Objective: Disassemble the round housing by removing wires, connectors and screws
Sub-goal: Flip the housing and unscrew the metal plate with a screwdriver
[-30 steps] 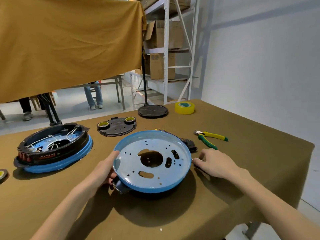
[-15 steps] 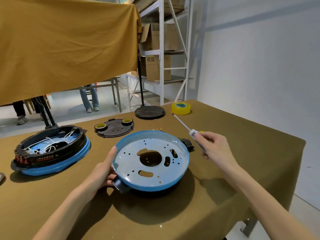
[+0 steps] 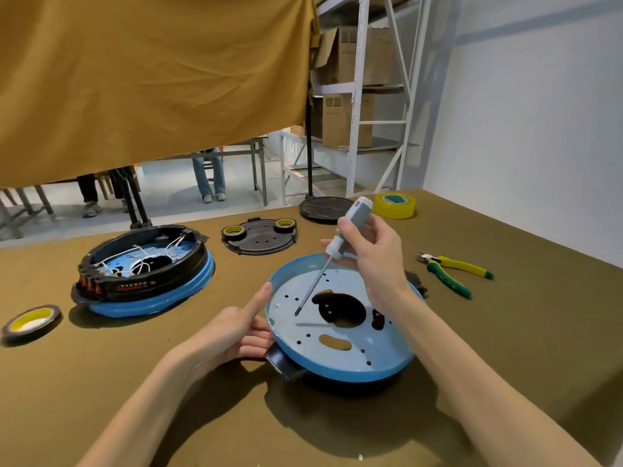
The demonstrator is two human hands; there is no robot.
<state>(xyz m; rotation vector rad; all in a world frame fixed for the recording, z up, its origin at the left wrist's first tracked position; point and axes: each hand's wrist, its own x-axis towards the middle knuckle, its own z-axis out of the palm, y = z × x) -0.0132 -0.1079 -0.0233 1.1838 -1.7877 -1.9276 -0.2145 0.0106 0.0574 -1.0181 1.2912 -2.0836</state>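
A round blue housing [image 3: 340,362] lies in front of me, its pale perforated plate facing up, with a black tab at its near-left edge. My left hand [image 3: 232,332] holds its left rim, thumb on top of the edge. My right hand [image 3: 371,261] grips a grey-handled screwdriver [image 3: 350,227], upright and tilted. Its tip sits on the plate near the left side of the big central cut-out. A second blue housing [image 3: 145,274] with a black inner ring and white wires stands at the left.
Green-and-yellow pliers [image 3: 451,271] lie to the right. A black cover plate [image 3: 259,235] carrying two small tape rolls, a black disc [image 3: 323,207] and a yellow tape roll [image 3: 395,204] sit at the back. Another tape roll [image 3: 32,320] lies far left. The table edge runs along the right.
My right hand picked up the screwdriver from beside the housing, swung it upright and brought its tip down onto the plate. My left hand stayed on the rim.
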